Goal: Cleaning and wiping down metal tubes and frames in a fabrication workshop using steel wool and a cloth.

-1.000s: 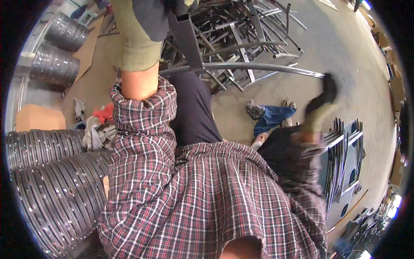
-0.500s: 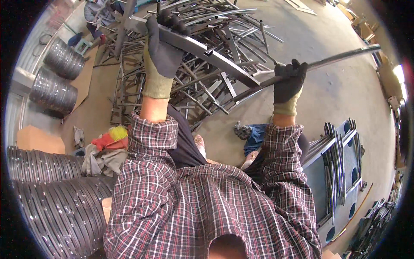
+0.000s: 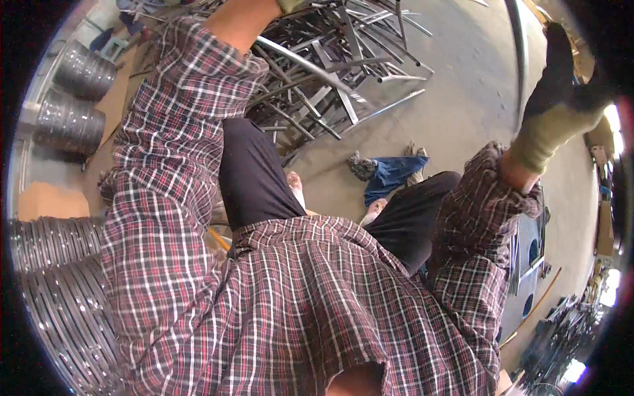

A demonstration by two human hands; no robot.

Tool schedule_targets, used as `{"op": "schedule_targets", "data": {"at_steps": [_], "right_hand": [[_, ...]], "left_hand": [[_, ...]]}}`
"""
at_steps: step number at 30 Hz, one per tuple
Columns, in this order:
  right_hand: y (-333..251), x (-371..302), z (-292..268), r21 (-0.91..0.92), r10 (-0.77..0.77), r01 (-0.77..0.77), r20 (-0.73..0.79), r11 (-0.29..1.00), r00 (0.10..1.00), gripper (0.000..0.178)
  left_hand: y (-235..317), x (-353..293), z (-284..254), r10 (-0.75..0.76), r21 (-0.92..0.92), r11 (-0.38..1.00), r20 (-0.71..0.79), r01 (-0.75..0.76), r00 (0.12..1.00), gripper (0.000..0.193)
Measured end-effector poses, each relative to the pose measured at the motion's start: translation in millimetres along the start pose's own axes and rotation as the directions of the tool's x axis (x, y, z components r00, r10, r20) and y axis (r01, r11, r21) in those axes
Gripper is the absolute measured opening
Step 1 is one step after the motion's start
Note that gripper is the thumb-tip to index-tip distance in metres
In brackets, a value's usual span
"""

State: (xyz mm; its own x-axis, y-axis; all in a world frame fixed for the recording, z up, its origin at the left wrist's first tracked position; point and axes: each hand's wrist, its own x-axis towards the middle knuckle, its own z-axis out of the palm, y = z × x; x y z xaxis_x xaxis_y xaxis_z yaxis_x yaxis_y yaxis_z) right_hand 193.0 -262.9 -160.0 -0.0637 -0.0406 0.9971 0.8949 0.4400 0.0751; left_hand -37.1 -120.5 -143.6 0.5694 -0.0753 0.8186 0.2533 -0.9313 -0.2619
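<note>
Tube [image 3: 523,56], dark and long, sits at upper right, running out past the top edge, just beside the gloved right hand [image 3: 558,86]. Fingers [image 3: 558,49] blur into the dark rim, so can't tell whether they close on it. Left hand is beyond the top edge, only its glove cuff [image 3: 288,5] showing; grip unknown. Silver bar [image 3: 307,66], smeared, slants down near that cuff, in front of the heap of metal pieces [image 3: 347,30]. Arms spread wide, so good handling probably means a full-palm hold near the tube's balance point, slow swings, eyes on the far end. Best to set shoes [image 3: 375,210] clear of the blue cloth [image 3: 389,177] and the heap's protruding ends.
</note>
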Motion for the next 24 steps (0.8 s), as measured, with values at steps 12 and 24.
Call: {"op": "schedule_targets", "data": {"at_steps": [12, 24], "right_hand": [[47, -99, -31, 0.376, 0.753, -0.819, 0.348, 0.434, 0.559, 0.029], [104, -198, -55, 0.663, 0.960, -0.747, 0.170, 0.056, 0.223, 0.045]], "left_hand": [[40, 46, 18, 0.170, -0.216, 0.949, -0.264, -0.230, 0.950, 0.035], [46, -58, 15, -0.804, -0.523, 0.532, -0.068, 0.666, 0.590, 0.039]]}}
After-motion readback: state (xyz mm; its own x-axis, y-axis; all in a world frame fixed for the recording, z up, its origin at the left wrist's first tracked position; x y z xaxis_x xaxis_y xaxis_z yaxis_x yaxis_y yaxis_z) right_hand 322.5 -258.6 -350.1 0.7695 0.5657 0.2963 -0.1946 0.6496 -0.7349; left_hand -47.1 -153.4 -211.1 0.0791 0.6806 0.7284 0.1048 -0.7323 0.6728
